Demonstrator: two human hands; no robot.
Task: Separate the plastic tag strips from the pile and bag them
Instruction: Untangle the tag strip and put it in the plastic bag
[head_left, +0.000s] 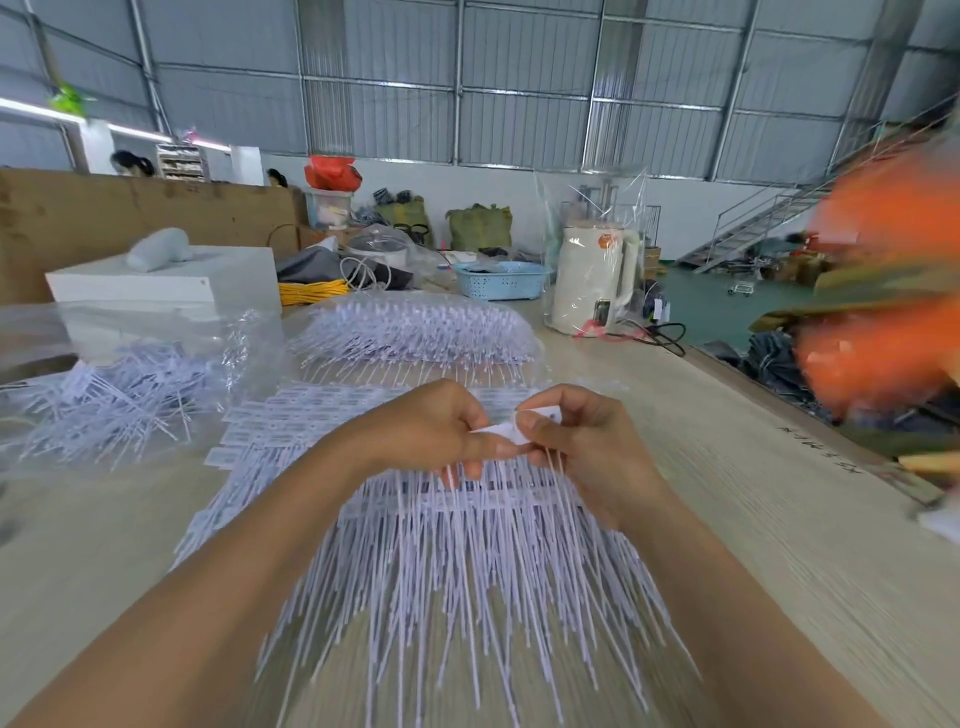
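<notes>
Left hand (426, 426) and right hand (582, 441) pinch one white tag (511, 431) above the strips (457, 561) fanned on the counter (753, 519). Beyond: bagged tags (415, 332), kettle (592, 275), basket (501, 279).

2 hands are in view, the left hand (436, 426) and the right hand (582, 441), with 1 white tag (501, 432) between their fingertips. On the bench (753, 519) lie 3 groups of tag strips: 1 fanned pile (457, 571) under the hands, 1 bagged bundle (415, 330) behind it, and 1 clear bag of loose strips (119, 384) at the left; single strips are too many and too blurred to count. Further back stand 1 white kettle (592, 275), 1 blue basket (498, 280) and 1 white box (166, 280).
</notes>
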